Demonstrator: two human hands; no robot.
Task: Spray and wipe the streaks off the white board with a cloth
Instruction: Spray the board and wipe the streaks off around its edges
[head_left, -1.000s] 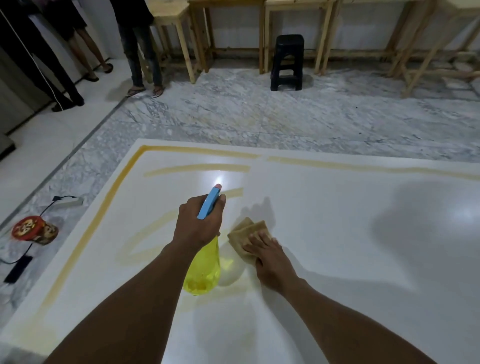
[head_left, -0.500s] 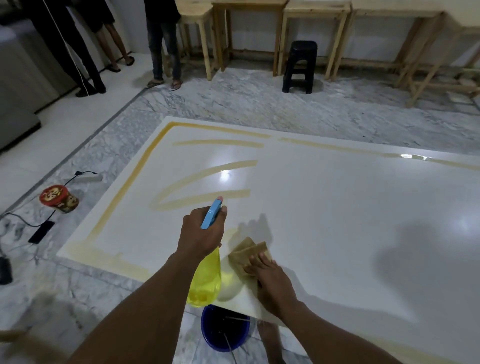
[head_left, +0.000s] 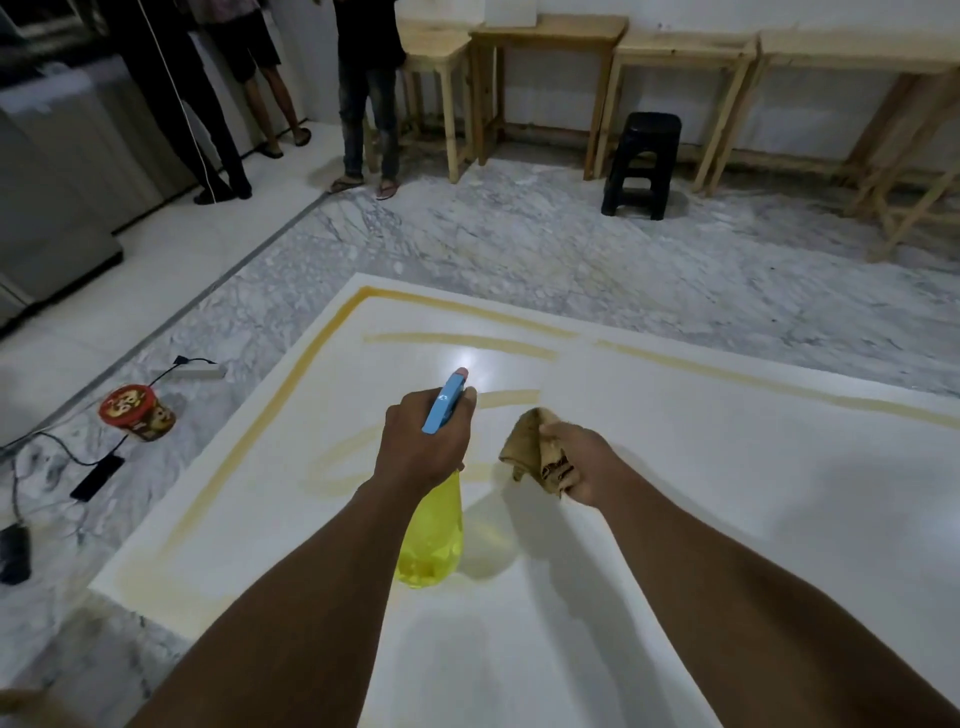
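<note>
A large white board (head_left: 727, 493) lies flat on the marble floor, marked with yellow-brown streaks (head_left: 291, 395) along its left and far edges and in curves near the middle. My left hand (head_left: 421, 441) grips a yellow spray bottle (head_left: 431, 540) by its blue trigger head, nozzle pointing away over the board. Just to its right, my right hand (head_left: 582, 462) holds a crumpled tan cloth (head_left: 535, 447) lifted above the board.
A red round tin (head_left: 136, 413), a power strip (head_left: 195, 371) and a phone on a cable (head_left: 97, 477) lie on the floor left of the board. Three people stand at the back left. Wooden tables (head_left: 550, 78) and a black stool (head_left: 644, 166) line the far wall.
My right hand has lifted the cloth off the board and bunched it up. The view has shifted, and the blue bucket seen half a second ago is out of sight.
</note>
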